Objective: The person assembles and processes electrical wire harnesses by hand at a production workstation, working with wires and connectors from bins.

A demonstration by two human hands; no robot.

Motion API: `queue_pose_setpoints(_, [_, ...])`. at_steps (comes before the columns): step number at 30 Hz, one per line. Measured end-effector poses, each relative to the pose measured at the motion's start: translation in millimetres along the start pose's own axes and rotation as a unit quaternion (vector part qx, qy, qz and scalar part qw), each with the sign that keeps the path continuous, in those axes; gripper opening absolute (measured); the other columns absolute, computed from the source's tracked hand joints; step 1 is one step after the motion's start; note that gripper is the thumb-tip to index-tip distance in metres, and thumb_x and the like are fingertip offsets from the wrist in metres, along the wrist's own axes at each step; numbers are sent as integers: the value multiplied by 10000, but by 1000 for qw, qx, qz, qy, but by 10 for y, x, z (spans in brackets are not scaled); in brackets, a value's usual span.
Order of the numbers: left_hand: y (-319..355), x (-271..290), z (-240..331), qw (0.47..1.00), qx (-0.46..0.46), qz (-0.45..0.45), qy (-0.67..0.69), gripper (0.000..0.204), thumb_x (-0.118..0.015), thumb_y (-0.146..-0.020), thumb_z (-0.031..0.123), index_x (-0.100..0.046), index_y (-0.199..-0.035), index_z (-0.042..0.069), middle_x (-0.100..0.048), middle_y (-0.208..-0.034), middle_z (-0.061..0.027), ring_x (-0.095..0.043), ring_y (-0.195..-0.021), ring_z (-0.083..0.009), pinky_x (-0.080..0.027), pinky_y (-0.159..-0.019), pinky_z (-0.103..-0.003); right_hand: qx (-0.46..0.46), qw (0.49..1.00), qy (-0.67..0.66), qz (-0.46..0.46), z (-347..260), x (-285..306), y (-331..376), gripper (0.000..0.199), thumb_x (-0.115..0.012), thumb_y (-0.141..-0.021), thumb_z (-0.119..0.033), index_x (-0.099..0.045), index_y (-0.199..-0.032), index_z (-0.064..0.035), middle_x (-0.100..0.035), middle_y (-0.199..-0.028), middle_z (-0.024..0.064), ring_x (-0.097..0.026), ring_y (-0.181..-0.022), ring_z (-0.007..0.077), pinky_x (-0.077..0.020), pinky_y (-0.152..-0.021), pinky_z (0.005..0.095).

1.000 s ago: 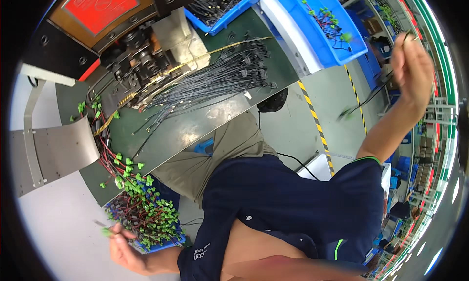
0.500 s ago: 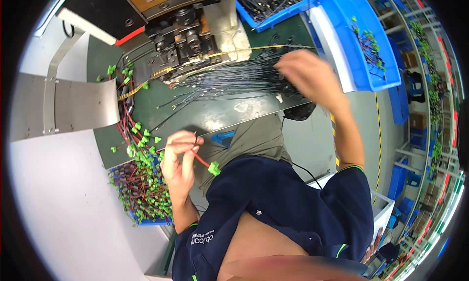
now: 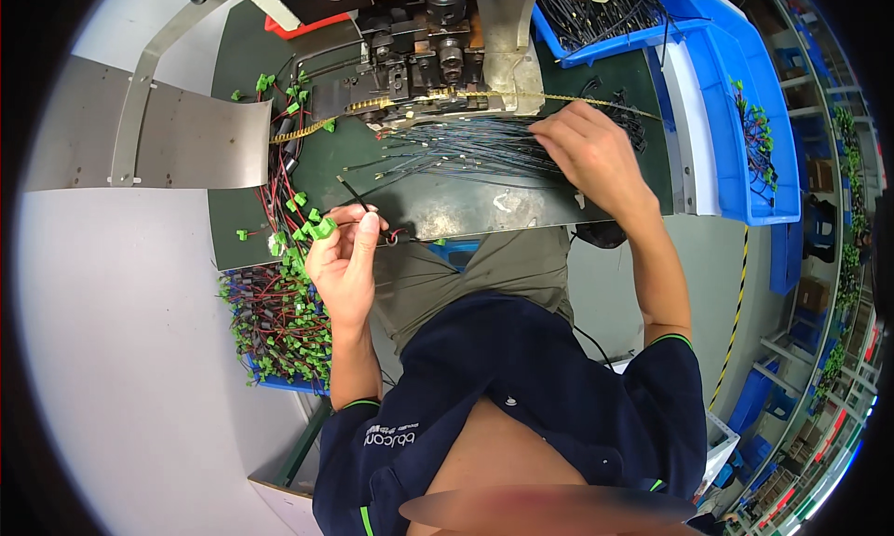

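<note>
My left hand, at the table's front edge, is closed on a short cable with a green connector. A black length of it sticks up past the fingers, and a reddish wire loop shows to the right of the thumb. My right hand bends down over a spread of thin black wires on the dark green table. Its thumb and fingers pinch together at the wires; how many they hold is hidden. The wires' tips point left.
Behind the wires stands a metal press, with a brass terminal strip running through it. A curved metal guard is at left. Green-connector cables fill a bin below the table. Blue trays stand at right.
My left hand has risen to the table edge, and the green connector has gone from hanging right to the hand's upper left. My right hand, blurred earlier, now pinches at the wires. The view has shifted.
</note>
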State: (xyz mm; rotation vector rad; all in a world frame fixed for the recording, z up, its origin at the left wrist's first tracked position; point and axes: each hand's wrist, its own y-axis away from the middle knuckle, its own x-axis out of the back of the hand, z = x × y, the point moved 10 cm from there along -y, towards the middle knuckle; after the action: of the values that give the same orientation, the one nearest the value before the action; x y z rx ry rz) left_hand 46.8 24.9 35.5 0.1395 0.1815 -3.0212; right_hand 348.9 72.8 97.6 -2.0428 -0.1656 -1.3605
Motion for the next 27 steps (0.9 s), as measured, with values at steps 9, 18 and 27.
queue_pose_setpoints(9, [-120,84,145,997,-50,-4,51,154,-647,-1002,-103,-636,-1148,-56,-651,-1144,-148,-737,-907,-225,-666,-756,-320,-158,947,-270,71,495,543,177,110,-698,-1010,-45,-651,-1096,5,-766,-987,97,-753,-820,171,-599,-720,310])
queue_pose_setpoints(18, [-56,76,260,999,-40,11,6,169,-628,-1039,-35,-599,-1206,-38,-659,-1062,-135,-754,-762,-261,-646,-631,-300,-216,847,-412,258,929,976,388,148,-593,-1092,-82,-621,-1180,34,-715,-997,119,-764,-848,222,-610,-694,286])
queue_pose_setpoints(27, [-12,-63,402,985,-125,-22,-113,105,-674,-989,-94,-652,-1071,-34,-667,-1059,-122,-729,-812,-172,-605,-675,-263,-300,687,-591,298,1354,749,500,243,-597,-1099,-170,-650,-1212,38,-696,-1036,104,-783,-928,280,-660,-720,308])
